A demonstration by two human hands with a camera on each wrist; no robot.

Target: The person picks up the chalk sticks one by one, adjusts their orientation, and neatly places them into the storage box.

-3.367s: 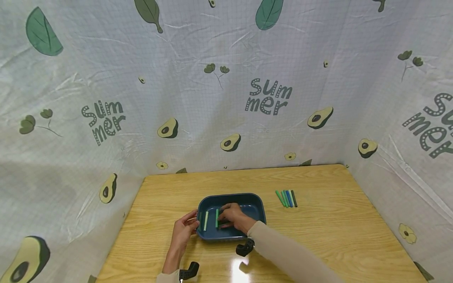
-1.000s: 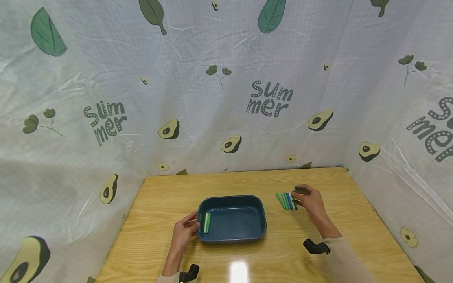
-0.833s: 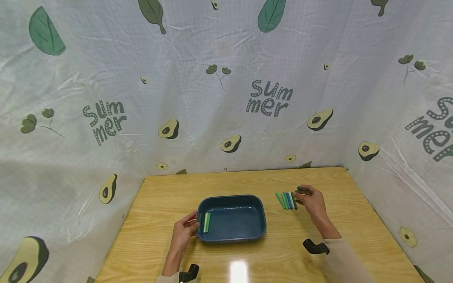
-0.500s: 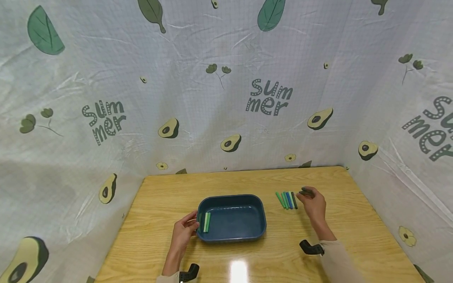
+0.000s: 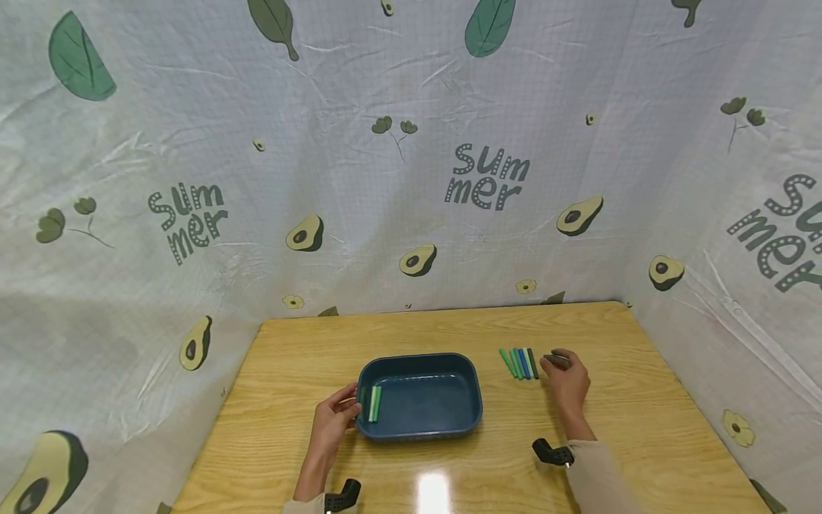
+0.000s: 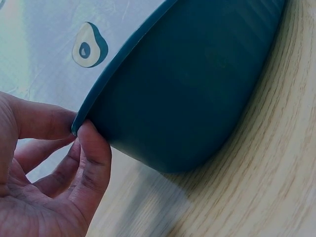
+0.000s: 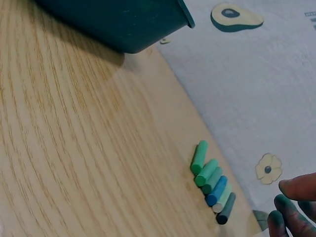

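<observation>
My left hand (image 5: 332,421) pinches the left rim of a dark blue rectangular tray (image 5: 427,407). Close up in the left wrist view, the thumb and fingers grip the tray's rim (image 6: 101,86). Inside at the left end lie a pale chalk stick (image 5: 372,404) and a green chalk stick (image 5: 377,405), side by side. My right hand (image 5: 566,378) hovers just right of a row of chalk sticks (image 7: 216,185) in green, blue, pale and dark colours. Its loosely bent fingers hold nothing, and the fingertips (image 7: 284,202) are stained dark green.
The wooden table (image 5: 308,343) carries the tray left of centre and the chalk row at the back right. A white printed sheet (image 5: 359,178) hangs behind and at both sides.
The right hand has left the tray, where the green stick now lies beside the pale one. It went to the chalk row, then drew slightly right and nearer. The left hand stayed put.
</observation>
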